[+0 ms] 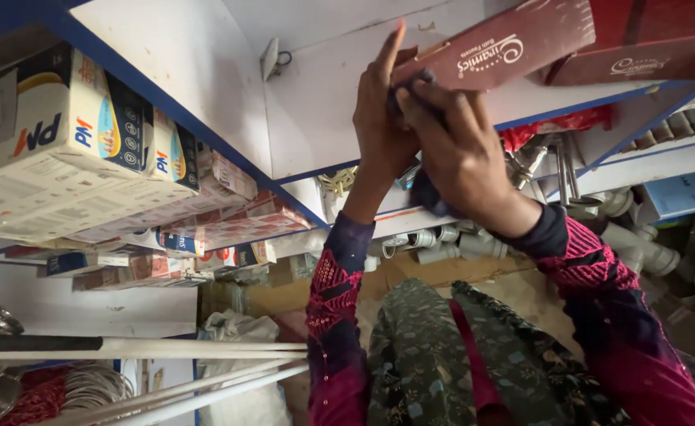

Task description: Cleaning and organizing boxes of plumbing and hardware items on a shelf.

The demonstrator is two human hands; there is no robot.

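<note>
Much of the dark red carton (495,49) runs out of the top edge of the view, so its full length cannot be seen; it lies tilted on the white shelf board (316,95) with the blue front edge, and pale script sits on its long side. The left hand (380,118) has its fingers stretched up flat against the carton's near end, steadying rather than clasping it. The right hand (459,154) is closed over a dark blue cloth (426,197), pressing it to the carton's lower corner; most of the cloth is hidden under the palm, with only a fold hanging below the wrist. A second dark red box (647,39) lies just beside the carton, to the right, cut off by the frame corner. On the left a stack of white boxes (71,158) with blue, orange and yellow panels fills a slanting shelf, and flatter red-and-white packs (229,221) lie beneath them (their print is too blurred to make out). Grey plastic pipe fittings (442,241) crowd the lower shelf behind the arms, partly hidden by the magenta-patterned sleeves (331,315). Long white pipes (166,351) lie across the lower left, their ends out of view.
</note>
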